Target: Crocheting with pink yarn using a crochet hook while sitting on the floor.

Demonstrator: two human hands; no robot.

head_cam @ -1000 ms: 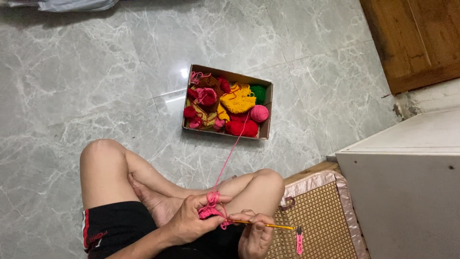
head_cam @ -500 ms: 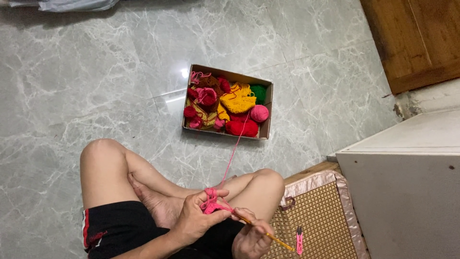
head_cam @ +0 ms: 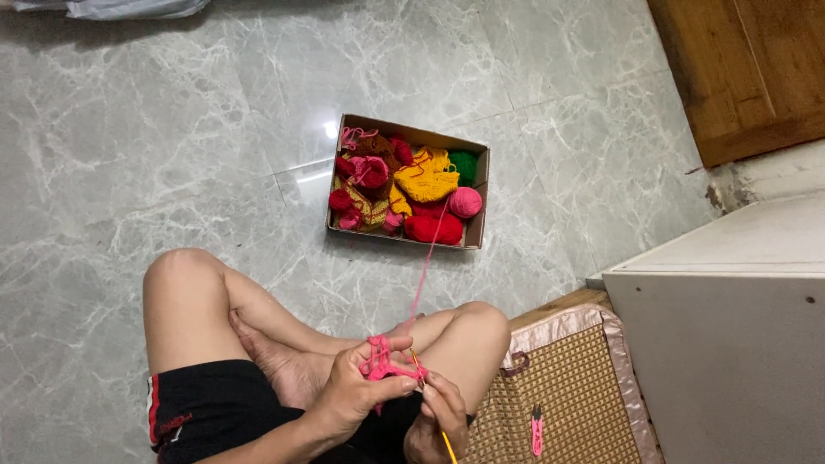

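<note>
Crochet piece: a small pink piece (head_cam: 379,361) is held low in the scene, above the crossed legs, pinched in the left hand.
Hook: a thin yellow hook (head_cam: 432,406) is gripped by the right hand; its long axis is slanted, the tip far and left at the piece, the handle near and right.
Left hand: the left hand (head_cam: 354,397) is closed, thumb and fingers pressed on the piece, with yarn looped over the fingers.
Right hand: the right hand (head_cam: 440,417) is curled shut round the hook, just right of the piece and touching it through the tip.
Yarn: a pink strand (head_cam: 423,279) is stretched from the piece away to the box.
Box: a cardboard box (head_cam: 478,199) of red, yellow, green and pink yarn is set far off on the marble floor (head_cam: 155,146).
Mat: a woven mat (head_cam: 576,395) with pink snips (head_cam: 536,430) is laid to the right.
</note>
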